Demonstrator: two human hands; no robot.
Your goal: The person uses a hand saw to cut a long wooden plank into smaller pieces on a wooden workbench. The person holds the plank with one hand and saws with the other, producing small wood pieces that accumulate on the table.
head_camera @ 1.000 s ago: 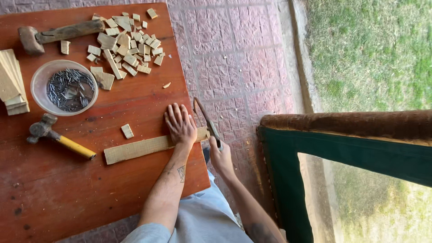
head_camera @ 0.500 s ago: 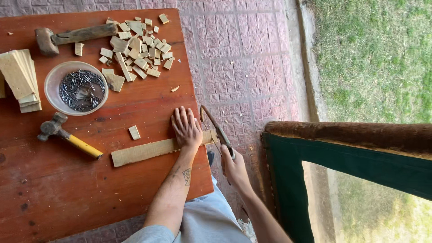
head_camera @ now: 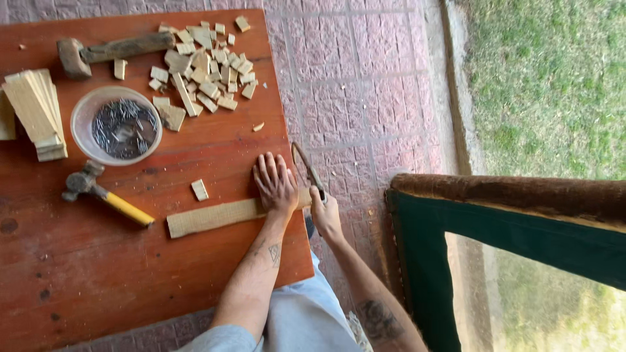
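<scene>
The left hand (head_camera: pixel 275 182) lies flat, fingers spread, pressing a long wooden strip (head_camera: pixel 215 217) onto the red tabletop (head_camera: pixel 130 274) near its edge. Just beside it, the right hand (head_camera: pixel 325 212) is closed around a small saw (head_camera: pixel 306 169) set across the strip's overhanging end.

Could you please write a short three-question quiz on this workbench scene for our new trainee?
1. True or false: the left hand lies flat on the wooden strip.
2. What does the right hand grip? A) the yellow-handled hammer B) the small saw C) the bowl of nails
3. Fill in: the pile of small wood offcuts lies on the red ____.

Key: 1 true; 2 B; 3 table.
</scene>
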